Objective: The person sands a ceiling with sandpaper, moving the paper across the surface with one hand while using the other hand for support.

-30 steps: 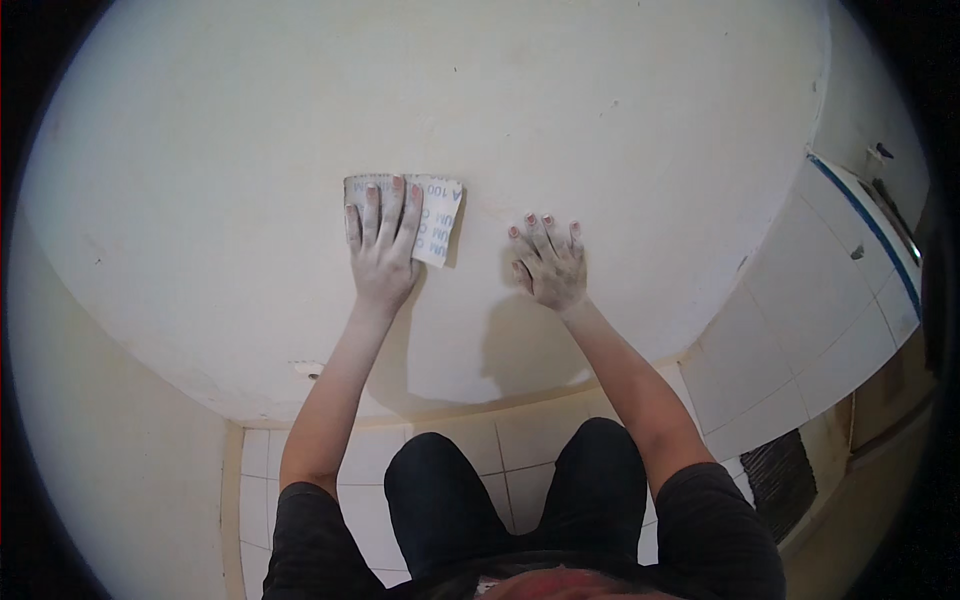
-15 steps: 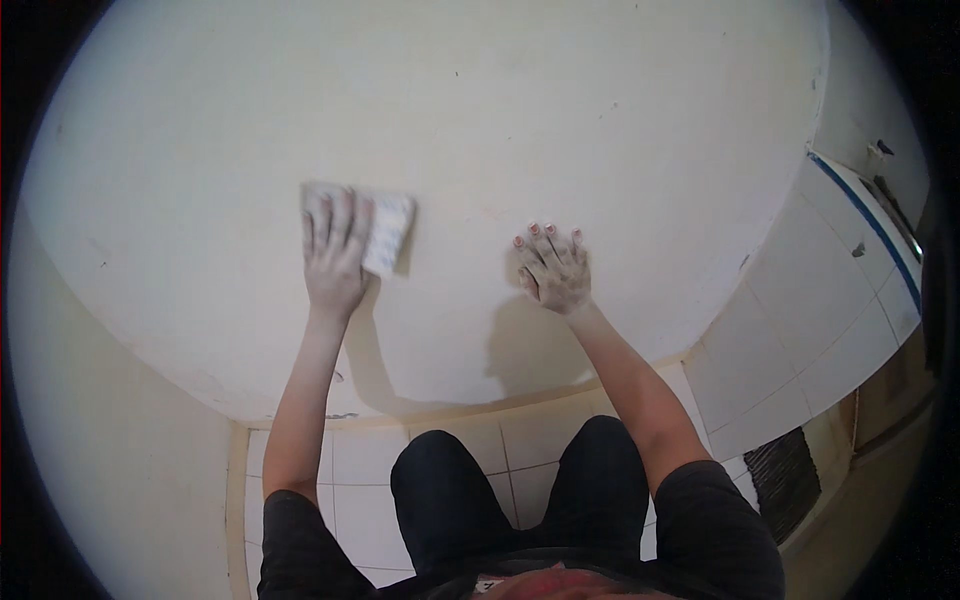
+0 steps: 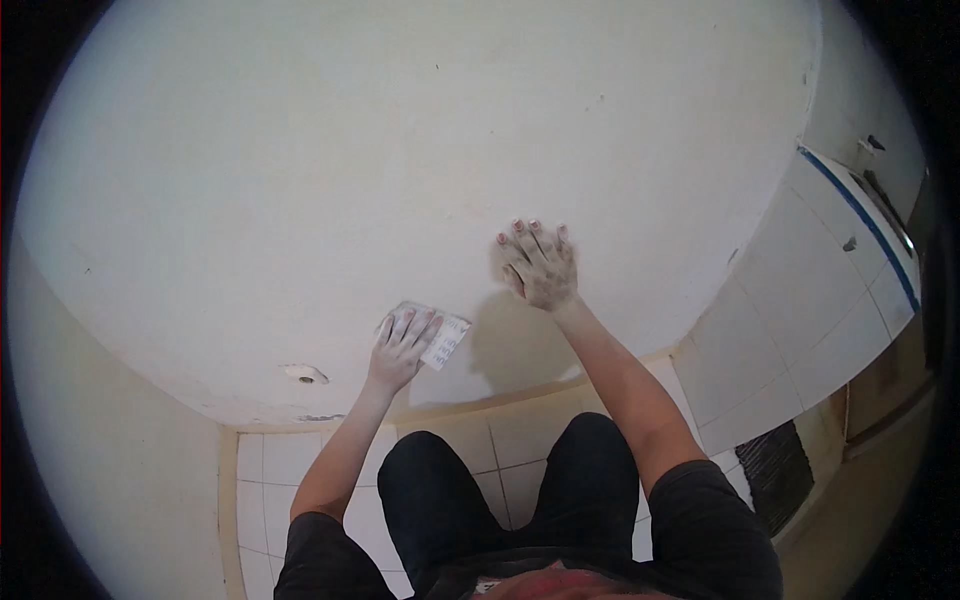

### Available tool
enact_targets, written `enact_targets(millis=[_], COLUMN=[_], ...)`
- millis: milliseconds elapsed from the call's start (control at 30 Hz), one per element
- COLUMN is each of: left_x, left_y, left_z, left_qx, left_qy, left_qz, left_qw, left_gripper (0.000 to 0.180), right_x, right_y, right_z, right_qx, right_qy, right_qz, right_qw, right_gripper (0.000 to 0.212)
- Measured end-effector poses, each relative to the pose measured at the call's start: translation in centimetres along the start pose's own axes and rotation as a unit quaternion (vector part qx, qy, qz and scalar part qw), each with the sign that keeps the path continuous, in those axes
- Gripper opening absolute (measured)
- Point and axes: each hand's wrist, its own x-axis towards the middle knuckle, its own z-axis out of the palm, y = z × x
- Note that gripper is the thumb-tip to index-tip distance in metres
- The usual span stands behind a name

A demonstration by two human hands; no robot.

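Note:
My left hand (image 3: 403, 343) presses a small whitish sheet of sandpaper (image 3: 445, 338) flat against the cream-white wall (image 3: 400, 170), low down, just above the floor edge. Its fingers are spread over the sheet, which sticks out to the right of them. My right hand (image 3: 540, 267) lies flat on the bare wall higher up and to the right, fingers together and dusted with white powder, with nothing in it. Both forearms reach up from the lower edge of the head view.
A small round hole or fitting (image 3: 305, 375) sits in the wall left of my left hand. White floor tiles (image 3: 260, 480) lie below, with my dark-trousered knees (image 3: 500, 480) on them. A tiled wall (image 3: 810, 300) with a blue stripe stands at the right, a dark grate (image 3: 775, 470) beneath it.
My left hand has slid the sandpaper down the wall toward the floor and back to the right. My right hand stays flat on the same spot of wall.

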Motion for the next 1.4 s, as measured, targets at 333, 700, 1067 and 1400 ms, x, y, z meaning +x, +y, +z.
enact_targets(millis=[333,700,1067,1400], left_x=[-3.5,6.4,12.5,12.3], left_y=[8.4,7.3,5.7,2.4], left_z=[0.9,-5.7,-8.8,-4.3], left_qx=[-0.187,-0.609,-0.411,-0.058], left_qy=[-0.015,0.092,-0.024,0.244], left_qz=[-0.259,-0.385,-0.227,-0.307], left_qw=[0.948,0.687,0.883,0.918], left_gripper=[0.067,0.027,0.025,0.085], right_x=[0.0,-1.5,-2.8,0.0], right_y=[0.6,-2.1,-5.8,-0.1], right_z=[0.8,-2.6,-6.6,-5.2], right_qx=[-0.020,0.197,0.774,0.185], right_qy=[0.025,-0.126,-0.009,0.033], right_qz=[-0.037,0.107,0.446,0.089], right_qw=[0.999,0.966,0.448,0.978], right_gripper=[0.050,0.059,0.067,0.050])
